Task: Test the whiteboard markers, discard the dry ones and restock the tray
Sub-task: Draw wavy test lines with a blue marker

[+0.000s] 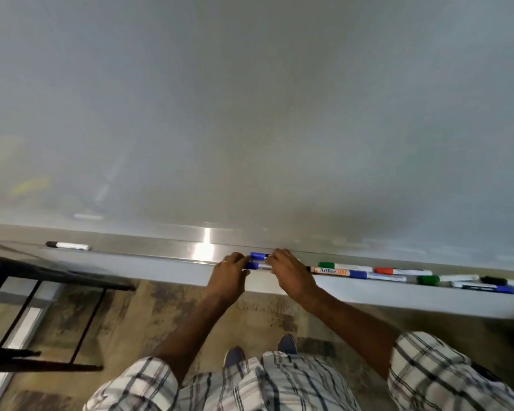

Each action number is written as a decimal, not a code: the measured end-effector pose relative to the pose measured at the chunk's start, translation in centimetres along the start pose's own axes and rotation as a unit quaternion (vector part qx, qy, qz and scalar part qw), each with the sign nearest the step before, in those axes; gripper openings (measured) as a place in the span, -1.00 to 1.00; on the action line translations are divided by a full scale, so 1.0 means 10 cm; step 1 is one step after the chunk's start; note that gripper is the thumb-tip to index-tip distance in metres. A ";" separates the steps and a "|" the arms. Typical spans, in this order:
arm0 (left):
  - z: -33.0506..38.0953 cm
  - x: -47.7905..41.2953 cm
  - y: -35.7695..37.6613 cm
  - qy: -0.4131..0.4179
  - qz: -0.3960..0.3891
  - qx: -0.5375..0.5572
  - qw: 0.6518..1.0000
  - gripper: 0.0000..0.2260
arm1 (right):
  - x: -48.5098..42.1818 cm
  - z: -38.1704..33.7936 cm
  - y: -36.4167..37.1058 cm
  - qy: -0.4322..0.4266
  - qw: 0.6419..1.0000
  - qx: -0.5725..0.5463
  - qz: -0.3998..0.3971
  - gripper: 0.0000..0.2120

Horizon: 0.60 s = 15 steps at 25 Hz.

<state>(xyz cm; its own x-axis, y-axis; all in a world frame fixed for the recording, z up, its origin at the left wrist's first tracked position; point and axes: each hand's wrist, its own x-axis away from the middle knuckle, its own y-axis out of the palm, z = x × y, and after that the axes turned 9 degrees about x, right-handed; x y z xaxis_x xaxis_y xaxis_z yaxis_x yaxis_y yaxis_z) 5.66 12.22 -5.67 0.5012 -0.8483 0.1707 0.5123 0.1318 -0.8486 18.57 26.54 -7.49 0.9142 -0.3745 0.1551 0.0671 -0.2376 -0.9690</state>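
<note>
While a lone black marker lies far left on the tray and a row of mixed markers crowds its right, two blue markers are pinched mid-tray between the curled left hand and right hand.

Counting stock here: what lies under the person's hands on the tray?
Rear blue-capped marker and front blue-capped marker show between left hand and right hand; the hands cover their other ends.
</note>
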 end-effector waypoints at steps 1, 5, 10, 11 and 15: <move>-0.01 -0.01 0.00 0.007 0.001 -0.004 1.000 -0.64 | 0.01 -0.03 -0.01 0.008 1.000 0.005 0.003 -0.56; -0.03 -0.06 -0.07 0.037 0.001 -0.013 0.999 -0.76 | 0.06 -0.18 -0.06 0.055 0.998 0.018 0.033 -0.56; -0.23 -0.01 -0.27 0.080 -0.007 0.095 0.992 -0.82 | 0.15 -0.40 -0.14 0.088 0.991 0.038 0.088 -0.61; -0.29 -0.01 -0.34 0.092 -0.006 0.134 0.987 -0.82 | 0.18 -0.45 -0.16 0.079 0.990 0.035 0.109 -0.65; -0.35 0.09 -0.63 0.117 -0.010 0.299 0.947 -0.82 | 0.32 -0.69 -0.32 0.049 0.981 -0.025 0.183 -0.74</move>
<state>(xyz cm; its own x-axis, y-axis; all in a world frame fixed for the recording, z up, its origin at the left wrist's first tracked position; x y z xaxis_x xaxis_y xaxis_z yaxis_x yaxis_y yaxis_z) 0.41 8.82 -1.92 0.3549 -0.9349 0.0096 0.8583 0.3217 -0.3998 18.50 19.97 -2.57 0.8297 -0.5277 -0.1818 -0.2811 -0.1136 -0.9529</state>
